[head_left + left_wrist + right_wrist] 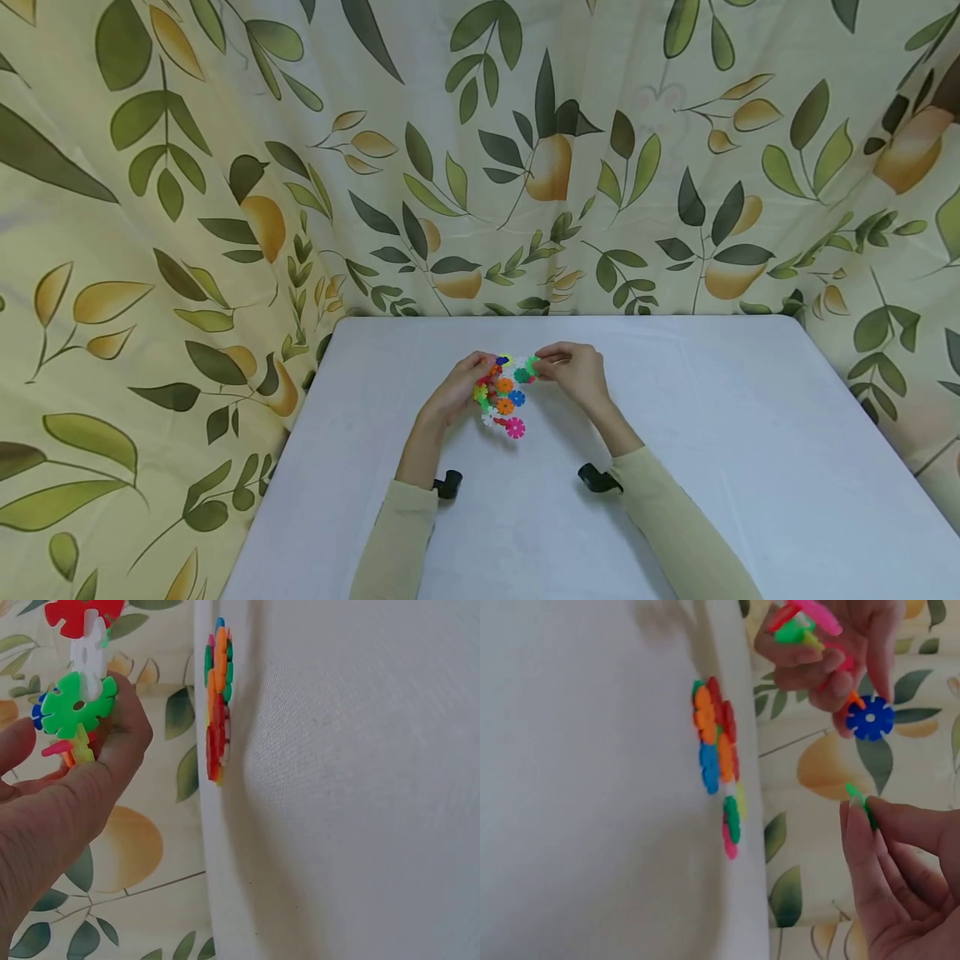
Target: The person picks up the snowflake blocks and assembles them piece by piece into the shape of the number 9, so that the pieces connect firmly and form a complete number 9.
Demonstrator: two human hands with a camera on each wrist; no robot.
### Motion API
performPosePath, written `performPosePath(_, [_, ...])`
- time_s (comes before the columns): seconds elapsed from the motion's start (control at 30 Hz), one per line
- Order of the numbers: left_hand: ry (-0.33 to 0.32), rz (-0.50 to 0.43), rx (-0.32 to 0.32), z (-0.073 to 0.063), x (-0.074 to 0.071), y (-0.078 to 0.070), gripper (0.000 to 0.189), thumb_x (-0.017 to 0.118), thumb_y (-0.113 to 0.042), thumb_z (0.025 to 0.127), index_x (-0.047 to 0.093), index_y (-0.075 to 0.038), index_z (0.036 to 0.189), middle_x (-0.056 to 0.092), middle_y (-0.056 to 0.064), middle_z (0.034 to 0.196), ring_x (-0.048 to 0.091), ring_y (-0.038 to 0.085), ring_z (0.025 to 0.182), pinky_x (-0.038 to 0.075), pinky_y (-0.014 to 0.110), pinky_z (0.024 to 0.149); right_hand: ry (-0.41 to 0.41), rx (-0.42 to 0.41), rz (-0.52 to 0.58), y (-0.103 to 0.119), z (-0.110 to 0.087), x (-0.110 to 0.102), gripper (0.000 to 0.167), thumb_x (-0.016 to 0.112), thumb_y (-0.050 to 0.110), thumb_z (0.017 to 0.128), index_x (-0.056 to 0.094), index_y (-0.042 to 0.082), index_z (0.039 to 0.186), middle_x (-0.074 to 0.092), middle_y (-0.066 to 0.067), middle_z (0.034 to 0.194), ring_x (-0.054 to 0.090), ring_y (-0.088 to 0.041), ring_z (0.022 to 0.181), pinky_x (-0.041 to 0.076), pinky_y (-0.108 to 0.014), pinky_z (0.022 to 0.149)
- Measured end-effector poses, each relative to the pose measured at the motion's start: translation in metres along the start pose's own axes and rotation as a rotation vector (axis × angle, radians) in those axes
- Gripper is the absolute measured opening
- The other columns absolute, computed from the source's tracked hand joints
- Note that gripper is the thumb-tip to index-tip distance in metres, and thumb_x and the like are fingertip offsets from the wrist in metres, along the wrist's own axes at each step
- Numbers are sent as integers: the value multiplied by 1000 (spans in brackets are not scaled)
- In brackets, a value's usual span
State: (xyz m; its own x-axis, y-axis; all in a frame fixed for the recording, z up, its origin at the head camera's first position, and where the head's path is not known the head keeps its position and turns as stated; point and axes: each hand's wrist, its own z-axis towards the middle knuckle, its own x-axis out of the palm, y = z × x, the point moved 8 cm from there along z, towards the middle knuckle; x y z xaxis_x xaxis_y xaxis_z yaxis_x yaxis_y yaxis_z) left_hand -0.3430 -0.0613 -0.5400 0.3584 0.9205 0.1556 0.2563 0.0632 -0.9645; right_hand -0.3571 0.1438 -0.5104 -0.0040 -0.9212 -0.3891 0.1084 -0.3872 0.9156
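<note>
My left hand holds a cluster of slotted plastic snowflake discs joined edge to edge, raised off the table. Green, white, red and pink pieces show in it, and a blue disc sticks out beyond the fingers in the right wrist view. Between thumb and fingertips, my right hand pinches a single green snowflake disc, a short way from the blue one and apart from it. Below the hands lies a small pile of loose snowflake discs in orange, red, blue, green and pink.
A white-covered table spreads beneath both arms. Behind it and to the left hangs a leaf-and-fruit patterned curtain. Dark wrist-worn devices sit near both sleeves' cuffs.
</note>
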Motion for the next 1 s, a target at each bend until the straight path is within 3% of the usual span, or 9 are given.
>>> performPosePath(0.17, [-13,19,-10,1,-1,1,29,51,-26,111,56,-3,127,56,10,102,54,23,90,54,33,79,7,-13,84,12,-2,2,18,84,8,89,79,0,104,77,-15,92,78,-31,76,61,-51,75])
performPosePath(0.33, [8,8,-11,2,1,2,28,51,-26,111,56,-3,127,58,7,100,56,22,87,56,34,80,14,-10,106,19,-5,4,18,82,8,91,79,0,106,77,-16,95,78,-35,79,62,-39,71])
performPosePath(0.5, [14,2,-19,2,3,2,30,51,-26,112,55,-2,130,58,10,104,56,23,89,57,35,82,24,12,121,21,-6,7,19,81,10,92,79,0,108,77,-16,97,78,-37,82,62,-45,76])
performPosePath(0.63, [28,1,-25,3,5,2,29,51,-25,111,54,-3,130,57,14,106,55,24,89,58,38,85,40,16,153,22,-6,10,20,80,8,92,78,-3,108,77,-18,97,78,-36,80,62,-42,74])
performPosePath(0.83, [37,22,-12,3,8,1,26,52,-24,111,54,-5,129,58,9,101,53,24,90,56,46,93,53,-1,179,25,-8,12,18,80,6,92,77,-5,106,77,-20,96,78,-34,77,62,-36,69])
performPosePath(1.0, [63,65,-4,2,12,1,31,49,-23,112,55,-1,133,56,9,99,51,23,90,52,35,87,47,5,177,24,-8,13,15,81,5,91,79,-3,103,78,-18,95,78,-29,74,62,-44,72])
